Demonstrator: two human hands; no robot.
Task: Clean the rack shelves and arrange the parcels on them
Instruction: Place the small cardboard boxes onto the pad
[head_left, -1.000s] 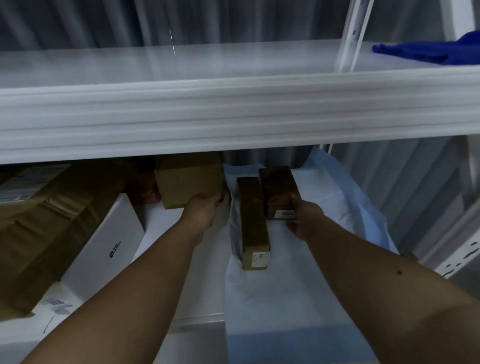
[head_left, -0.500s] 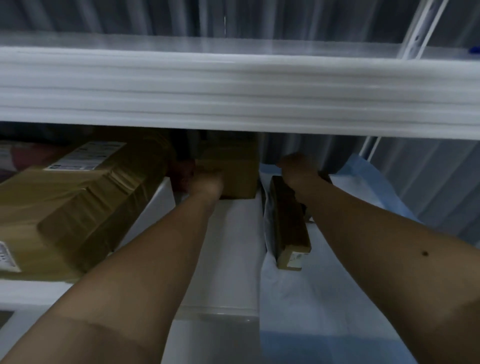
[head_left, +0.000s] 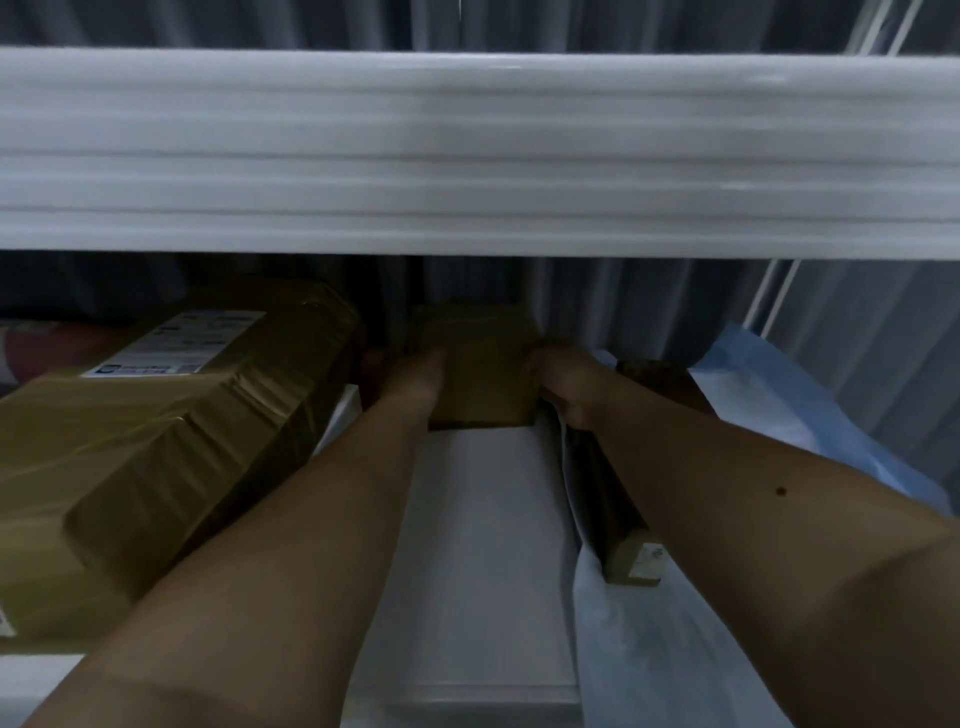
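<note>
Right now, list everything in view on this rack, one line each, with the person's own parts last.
upper shelf edge: one, white, ribbed beam across the top of the view.
lower shelf: one, white, bare strip between the forearms.
large taped parcel: one, brown with a white label, left side of the lower shelf.
small cardboard box: one, brown, back centre of the lower shelf, between both hands.
long narrow box: one, dark brown with a small end label, right of centre, partly behind the right forearm.
sheet: one, pale blue and white, lying at the right.
left hand: one, at the small cardboard box's left side.
right hand: one, at its right side.
</note>
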